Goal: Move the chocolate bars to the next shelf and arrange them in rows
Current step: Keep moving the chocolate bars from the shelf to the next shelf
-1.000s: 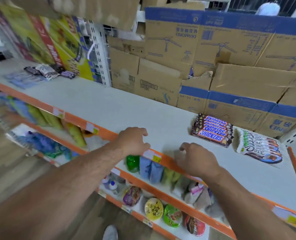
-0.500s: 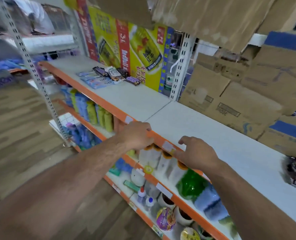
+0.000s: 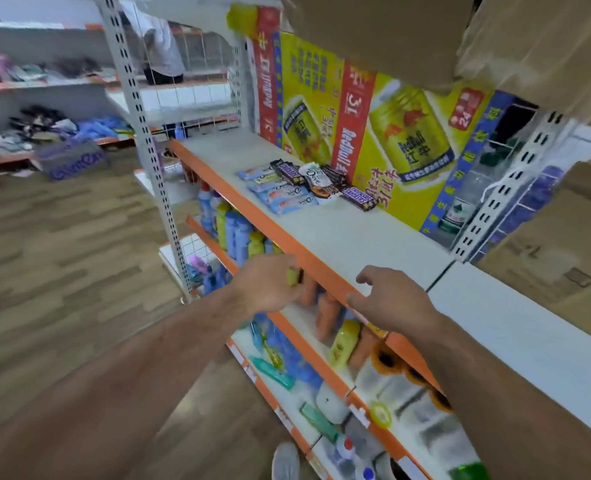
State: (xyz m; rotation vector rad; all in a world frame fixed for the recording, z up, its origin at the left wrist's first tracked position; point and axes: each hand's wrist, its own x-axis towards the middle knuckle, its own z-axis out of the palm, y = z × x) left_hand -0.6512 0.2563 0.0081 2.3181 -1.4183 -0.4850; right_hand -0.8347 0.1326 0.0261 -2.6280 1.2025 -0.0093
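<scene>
Chocolate bars (image 3: 304, 183) in pale blue, white and dark brown wrappers lie in a loose, overlapping heap just above the middle of the frame. They sit on a white shelf board with an orange front edge (image 3: 349, 237), close against a yellow printed cardboard sheet with drink cans on it (image 3: 408, 140).

Both hands are low in the centre of the frame, well short of the heap. The left hand (image 3: 269, 289) hangs in front of the orange edge with its fingers loosely bent, and as far as I can see it grasps nothing. The right hand (image 3: 394, 303) hovers over the same edge with fingers spread and released, also empty.

To my eye this is the reach for another load: nothing is carried, and the heap waits up and beyond both hands. The next move calls for stretching further along the board, gathering a few bars without scattering the rest, then turning towards the adjoining white shelf (image 3: 529, 327) at the right of the frame. No bars show on the stretch of it that I can see. Coloured plastic bottles (image 3: 231, 233) crowd the shelf below.
</scene>
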